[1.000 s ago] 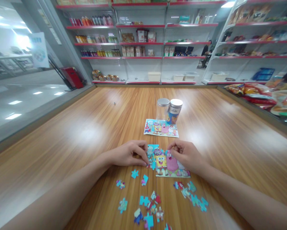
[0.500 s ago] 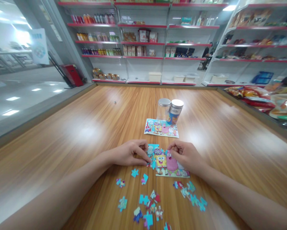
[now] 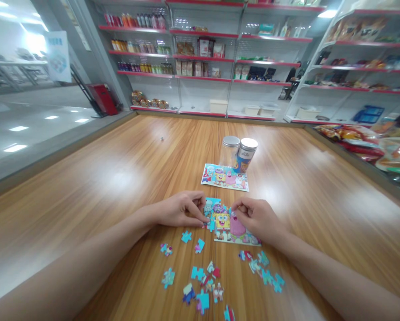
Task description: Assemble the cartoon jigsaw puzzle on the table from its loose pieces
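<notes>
A partly joined jigsaw puzzle (image 3: 222, 221) with cartoon figures lies on the table between my hands. At its left edge, my left hand (image 3: 186, 208) grips the joined pieces, thumb low and fingers higher up. My right hand (image 3: 256, 216) rests over the puzzle's right side, its thumb and forefinger pinched at the upper edge by the pink figure. Whether a separate piece sits in that pinch is hidden. Part of the right section is covered by this hand. Loose jigsaw pieces (image 3: 202, 301) lie scattered in front, with another group of pieces (image 3: 267, 277) below my right hand.
Behind the puzzle lies a printed reference picture (image 3: 224, 177). Two jars with metal lids stand at its back edge, a clear jar (image 3: 229, 151) and a labelled jar (image 3: 246, 156). Snack bags (image 3: 357, 138) fill the right side beyond the table rim. Stocked shelves (image 3: 203, 58) stand behind.
The view has shifted slightly. Both hands stay at the puzzle with almost the same grip, and the loose pieces lie as before.
</notes>
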`<state>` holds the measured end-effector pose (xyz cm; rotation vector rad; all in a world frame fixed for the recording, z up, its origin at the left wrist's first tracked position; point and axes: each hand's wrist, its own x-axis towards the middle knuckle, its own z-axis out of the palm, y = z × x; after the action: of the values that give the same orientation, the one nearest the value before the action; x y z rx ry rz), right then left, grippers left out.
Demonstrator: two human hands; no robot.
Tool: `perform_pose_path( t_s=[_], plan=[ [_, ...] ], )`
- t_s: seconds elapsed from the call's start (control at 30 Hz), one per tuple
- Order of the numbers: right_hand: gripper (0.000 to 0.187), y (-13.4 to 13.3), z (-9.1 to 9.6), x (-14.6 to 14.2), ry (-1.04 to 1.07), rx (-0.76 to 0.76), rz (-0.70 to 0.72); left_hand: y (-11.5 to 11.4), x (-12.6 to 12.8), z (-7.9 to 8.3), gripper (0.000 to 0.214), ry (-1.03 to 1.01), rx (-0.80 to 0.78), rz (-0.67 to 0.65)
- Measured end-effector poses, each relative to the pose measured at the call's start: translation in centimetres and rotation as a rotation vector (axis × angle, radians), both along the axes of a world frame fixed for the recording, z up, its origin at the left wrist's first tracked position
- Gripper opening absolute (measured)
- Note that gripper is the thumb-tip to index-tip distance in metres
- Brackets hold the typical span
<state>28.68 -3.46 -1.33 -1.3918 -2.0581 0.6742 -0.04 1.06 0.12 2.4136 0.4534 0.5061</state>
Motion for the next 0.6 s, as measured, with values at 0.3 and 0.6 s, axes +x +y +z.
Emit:
perform_pose_path(
  t_s=[0.3, 0.6],
  plan=[
    [0.013, 0.0, -0.5, 0.2, 0.056, 0.021, -0.001, 0.7, -0.6, -0.2, 0.022, -0.186, -0.165, 0.28],
    [0.016, -0.2, -0.5, 0.1, -0.018, 0.075, 0.035, 0.3, -0.1, -1.0, 0.019, -0.086, 0.066, 0.117]
  ],
)
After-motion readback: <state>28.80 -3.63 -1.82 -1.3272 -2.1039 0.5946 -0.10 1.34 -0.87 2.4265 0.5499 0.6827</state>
